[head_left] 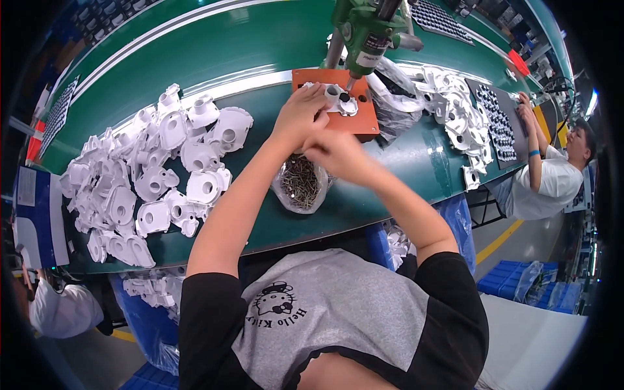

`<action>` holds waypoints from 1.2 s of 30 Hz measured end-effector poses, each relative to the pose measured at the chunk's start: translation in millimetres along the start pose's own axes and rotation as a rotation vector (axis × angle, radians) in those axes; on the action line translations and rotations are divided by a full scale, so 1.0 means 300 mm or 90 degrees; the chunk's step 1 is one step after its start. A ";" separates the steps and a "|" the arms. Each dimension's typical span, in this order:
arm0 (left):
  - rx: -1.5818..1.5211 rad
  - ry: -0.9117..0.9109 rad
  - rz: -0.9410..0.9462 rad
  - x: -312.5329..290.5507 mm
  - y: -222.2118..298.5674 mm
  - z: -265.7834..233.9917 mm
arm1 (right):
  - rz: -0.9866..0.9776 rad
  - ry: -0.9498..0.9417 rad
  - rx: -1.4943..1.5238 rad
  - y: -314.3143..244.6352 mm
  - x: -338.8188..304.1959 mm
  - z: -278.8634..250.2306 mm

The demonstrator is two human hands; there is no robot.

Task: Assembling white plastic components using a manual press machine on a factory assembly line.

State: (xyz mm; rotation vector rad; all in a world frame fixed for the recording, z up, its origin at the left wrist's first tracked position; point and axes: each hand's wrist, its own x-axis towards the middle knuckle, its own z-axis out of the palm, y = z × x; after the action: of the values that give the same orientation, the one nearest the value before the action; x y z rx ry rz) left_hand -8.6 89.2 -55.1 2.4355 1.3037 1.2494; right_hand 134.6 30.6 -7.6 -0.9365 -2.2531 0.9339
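Observation:
My left hand (pixel 300 116) reaches to the orange fixture block (pixel 359 123), its fingers closed on the left side of a white plastic part (pixel 333 93). That part lies on the block, with a round collar and a small black piece (pixel 344 97) on it. Close below my left hand is my right hand (pixel 339 156), slightly blurred, with its fingers curled together; whatever they may pinch is hidden. Under both hands a clear plastic bag of screws (pixel 301 185) stands on the green bench. A green machine head (pixel 374 42) with a thin driver tip (pixel 351 84) hangs above the part.
White plastic parts (pixel 153 182) lie heaped on the left, more (pixel 458 114) on the right. Beside the block is a crumpled plastic bag (pixel 396 104). A dark tray of black pieces (pixel 497 123) lies farther right, near a co-worker (pixel 552 166). Blue-lined bins (pixel 146 318) stand below the bench.

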 end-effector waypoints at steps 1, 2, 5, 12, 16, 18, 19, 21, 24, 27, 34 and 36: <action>-0.010 -0.001 -0.003 0.002 0.009 -0.002 | -0.029 0.034 -0.006 0.025 0.005 -0.047; -0.019 -0.002 -0.007 0.002 0.015 -0.005 | 0.003 0.052 0.018 0.027 0.013 -0.101; -0.042 -0.045 -0.042 0.006 0.027 -0.016 | 0.110 0.136 0.011 0.123 0.046 -0.223; -0.051 -0.048 -0.033 0.007 0.017 -0.013 | 0.136 0.196 0.004 0.245 0.085 -0.271; -0.055 -0.047 -0.038 0.006 0.021 -0.017 | 0.124 0.265 0.032 0.296 0.100 -0.242; -0.055 -0.046 -0.036 0.006 0.021 -0.018 | 0.127 0.273 0.012 0.295 0.105 -0.232; -0.056 -0.049 -0.039 0.006 0.021 -0.018 | 0.130 0.282 -0.009 0.286 0.108 -0.228; -0.055 -0.053 -0.042 0.005 0.020 -0.018 | 0.151 0.270 -0.015 0.260 0.112 -0.239; -0.054 -0.050 -0.039 0.008 0.024 -0.018 | 0.169 0.252 -0.038 0.254 0.117 -0.246; -0.055 -0.055 -0.040 0.007 0.029 -0.016 | 0.142 0.237 -0.065 0.286 0.119 -0.232; -0.045 -0.054 -0.036 0.007 0.017 -0.011 | -0.067 0.250 -0.281 0.255 0.033 -0.178; -0.042 -0.044 -0.031 0.001 0.011 -0.011 | -0.154 0.243 -0.396 0.258 0.008 -0.175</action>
State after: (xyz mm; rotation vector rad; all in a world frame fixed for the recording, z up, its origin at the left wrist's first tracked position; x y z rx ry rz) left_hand -8.9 86.6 -51.2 2.3645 1.2746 1.1674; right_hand 199.2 93.7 -32.8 -0.9570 -2.2672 -0.0728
